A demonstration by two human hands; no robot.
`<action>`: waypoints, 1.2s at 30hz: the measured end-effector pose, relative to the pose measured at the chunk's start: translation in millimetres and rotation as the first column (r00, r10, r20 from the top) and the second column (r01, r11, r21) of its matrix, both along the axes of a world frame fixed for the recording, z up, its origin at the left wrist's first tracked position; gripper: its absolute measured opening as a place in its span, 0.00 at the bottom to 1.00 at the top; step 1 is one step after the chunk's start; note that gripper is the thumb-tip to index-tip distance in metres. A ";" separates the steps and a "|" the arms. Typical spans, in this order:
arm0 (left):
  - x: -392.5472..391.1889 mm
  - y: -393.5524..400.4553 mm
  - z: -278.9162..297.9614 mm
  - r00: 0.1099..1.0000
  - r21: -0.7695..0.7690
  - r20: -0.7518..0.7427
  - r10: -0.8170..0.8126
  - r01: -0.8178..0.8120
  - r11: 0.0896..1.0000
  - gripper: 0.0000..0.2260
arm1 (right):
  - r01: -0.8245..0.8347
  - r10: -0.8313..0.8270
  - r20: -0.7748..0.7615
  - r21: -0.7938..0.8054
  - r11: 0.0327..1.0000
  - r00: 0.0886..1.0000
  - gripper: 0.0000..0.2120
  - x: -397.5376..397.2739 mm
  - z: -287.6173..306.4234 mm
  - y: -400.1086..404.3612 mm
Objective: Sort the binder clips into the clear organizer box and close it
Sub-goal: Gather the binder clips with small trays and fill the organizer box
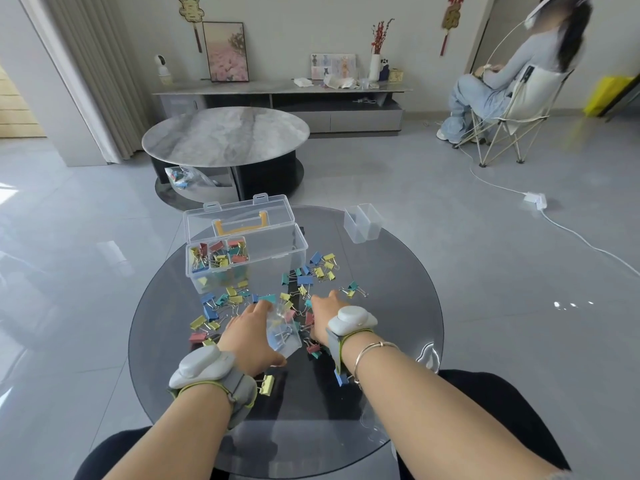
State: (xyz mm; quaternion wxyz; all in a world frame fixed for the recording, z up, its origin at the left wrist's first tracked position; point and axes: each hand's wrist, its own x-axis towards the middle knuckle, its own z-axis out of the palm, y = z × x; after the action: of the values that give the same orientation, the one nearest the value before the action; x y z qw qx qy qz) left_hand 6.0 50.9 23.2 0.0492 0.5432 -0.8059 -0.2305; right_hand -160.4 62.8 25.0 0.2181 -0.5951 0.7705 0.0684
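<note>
The clear organizer box (277,249) stands open on the round glass table (398,323), its lid with an orange handle tilted back. Three small bins at its left end hold coloured binder clips (221,254). Many loose binder clips (311,275) lie scattered in front of the box and to its right. My left hand (247,336) grips a small clear bin (285,332) that has a few clips inside. My right hand (325,315) reaches down into the loose clips just right of that bin; its fingertips are hidden.
Two empty clear bins (362,221) stand at the table's far right. A marble coffee table (225,135) lies beyond. A person sits in a folding chair (509,109) at the far right, with a white cable (561,223) across the floor.
</note>
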 end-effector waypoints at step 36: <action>1.0 0.8 -2.8 0.996 0.045 -0.078 0.051 -0.048 0.998 0.44 | 0.076 -0.015 0.418 -0.131 0.988 0.908 0.06 22.9 34.0 -10.6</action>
State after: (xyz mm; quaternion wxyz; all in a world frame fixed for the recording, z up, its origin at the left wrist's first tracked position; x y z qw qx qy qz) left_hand 7.0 51.7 20.4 0.0750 0.5545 -0.7843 -0.2679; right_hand -137.5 52.2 59.0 0.3350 -0.5920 0.7230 -0.1209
